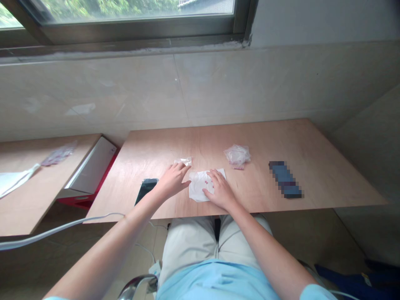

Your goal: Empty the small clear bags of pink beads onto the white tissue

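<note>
Plywood worktop [281,141] sat below a window [125,10]. White paper [196,193] lay under the flat right grip [220,191], beside the open left grip [171,181].

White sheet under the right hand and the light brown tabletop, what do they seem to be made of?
The white sheet under the right hand looks like thin paper or tissue, matte: slightly creased, no shine. The light brown tabletop looks like bare plywood, matte: faint grain, thin pale edge.
</note>
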A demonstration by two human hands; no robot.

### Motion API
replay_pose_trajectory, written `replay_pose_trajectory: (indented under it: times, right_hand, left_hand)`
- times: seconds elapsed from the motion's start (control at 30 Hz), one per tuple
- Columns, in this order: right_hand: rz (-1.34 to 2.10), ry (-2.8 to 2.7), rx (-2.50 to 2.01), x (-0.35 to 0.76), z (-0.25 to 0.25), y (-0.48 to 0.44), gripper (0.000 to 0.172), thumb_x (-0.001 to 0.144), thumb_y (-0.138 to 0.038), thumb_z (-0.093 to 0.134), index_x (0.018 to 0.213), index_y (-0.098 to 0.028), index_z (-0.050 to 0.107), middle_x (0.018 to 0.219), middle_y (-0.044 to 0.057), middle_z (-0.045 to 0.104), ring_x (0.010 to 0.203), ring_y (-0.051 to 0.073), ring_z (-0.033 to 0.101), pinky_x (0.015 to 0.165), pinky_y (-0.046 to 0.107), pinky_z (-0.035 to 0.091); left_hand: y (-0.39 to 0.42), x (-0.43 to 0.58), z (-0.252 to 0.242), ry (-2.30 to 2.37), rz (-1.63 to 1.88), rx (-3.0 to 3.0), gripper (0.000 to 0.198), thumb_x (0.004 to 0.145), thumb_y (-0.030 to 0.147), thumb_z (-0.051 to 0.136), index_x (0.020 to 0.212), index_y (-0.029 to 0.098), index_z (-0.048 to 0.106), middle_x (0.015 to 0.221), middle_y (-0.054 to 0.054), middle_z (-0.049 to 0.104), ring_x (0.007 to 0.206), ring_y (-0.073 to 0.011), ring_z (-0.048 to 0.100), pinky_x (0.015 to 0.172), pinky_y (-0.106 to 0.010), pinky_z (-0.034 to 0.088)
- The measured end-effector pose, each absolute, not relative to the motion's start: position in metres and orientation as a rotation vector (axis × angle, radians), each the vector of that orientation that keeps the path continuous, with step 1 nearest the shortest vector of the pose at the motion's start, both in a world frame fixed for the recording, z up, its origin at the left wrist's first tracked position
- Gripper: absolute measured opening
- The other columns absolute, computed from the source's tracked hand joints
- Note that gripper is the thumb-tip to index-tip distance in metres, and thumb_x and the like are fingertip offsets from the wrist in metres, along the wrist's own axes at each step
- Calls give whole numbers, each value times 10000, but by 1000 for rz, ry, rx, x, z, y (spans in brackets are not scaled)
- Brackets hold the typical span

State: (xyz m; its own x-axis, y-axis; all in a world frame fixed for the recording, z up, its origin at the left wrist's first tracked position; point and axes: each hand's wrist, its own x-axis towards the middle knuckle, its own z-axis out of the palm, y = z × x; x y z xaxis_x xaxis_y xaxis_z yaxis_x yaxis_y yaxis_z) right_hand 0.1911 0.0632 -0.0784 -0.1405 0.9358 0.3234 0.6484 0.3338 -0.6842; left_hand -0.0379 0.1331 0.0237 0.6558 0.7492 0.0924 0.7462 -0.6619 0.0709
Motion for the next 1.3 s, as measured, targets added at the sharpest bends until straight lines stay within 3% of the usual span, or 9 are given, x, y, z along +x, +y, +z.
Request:
replay_pose_trajectory:
  times: [0.2, 0.33, 0.43, 0.6, 0.73, 0.93, 1.17, 1.3]
  right_hand:
    - [524, -1601, -1277, 197, -79, 64, 475, 899, -225, 598, 1366, -195, 520, 1390, 145, 570, 1342, 281, 515, 1147, 464, 425]
    - [546, -1533, -1302, 198, -79, 62, 390, 914, -226, 572, 1303, -208, 554, 1331, 137, 609, 1284, 282, 560, 1065, 455, 494]
    - [560, -1542, -1309, 195, -80, 62, 383, 917, -233, 567, 1299, -210, 556, 1319, 133, 616, 1265, 283, 574, 1050, 461, 501]
    - [547, -1568, -1317, 191, -82, 63, 389, 898, -215, 571, 1287, -206, 567, 1316, 140, 620, 1256, 289, 580, 1026, 458, 516]
    - [545, -1579, -1314, 190, -80, 64, 396, 883, -196, 578, 1278, -208, 576, 1314, 137, 623, 1256, 288, 581, 1053, 464, 502]
    - [543, -1606, -1309, 190, -78, 63, 404, 879, -187, 593, 1283, -208, 581, 1294, 131, 631, 1247, 278, 586, 1098, 452, 471]
    - [547, -1590, -1302, 191, -77, 65, 403, 881, -199, 603, 1284, -217, 598, 1291, 126, 640, 1242, 275, 594, 1109, 452, 461]
    - [620, -1504, -1287, 190, -78, 65, 340, 889, -239, 610, 1228, -215, 635, 1280, 123, 652, 1227, 275, 606, 1080, 447, 479]
  left_hand:
    - [171, -62, -3, 1536, 559, 2619, 521, 962, 388, 529, 1441, 187, 488, 1177, -133, 589, 1104, -307, 566, 982, -447, 446]
    - [192, -70, -28, 1602, 589, 2566, 482, 973, 370, 484, 1418, 187, 518, 1166, -136, 585, 1109, -307, 564, 998, -455, 442]
    - [195, -73, -42, 1587, 517, 2604, 503, 979, 353, 462, 1457, 198, 481, 1276, -159, 563, 1207, -324, 530, 1044, -485, 409]
    - [188, -71, -51, 1542, 524, 2717, 605, 908, 268, 549, 1499, 209, 433, 1551, -172, 388, 1443, -369, 335, 1185, -556, 250]
    - [182, -63, -52, 1474, 641, 2661, 617, 901, 214, 547, 1505, 178, 422, 1511, -173, 450, 1377, -347, 434, 1154, -512, 349]
    - [177, -49, -58, 1391, 735, 2553, 452, 1039, 280, 383, 1468, 183, 487, 1453, -161, 527, 1332, -297, 505, 1134, -513, 401]
    - [176, -48, -65, 1343, 720, 2522, 450, 1073, 350, 320, 1476, 273, 506, 1562, -87, 454, 1440, -282, 416, 1202, -553, 315]
    - [177, -47, -66, 1362, 648, 2555, 468, 1070, 366, 317, 1490, 261, 494, 1579, -86, 436, 1470, -295, 374, 1219, -568, 268]
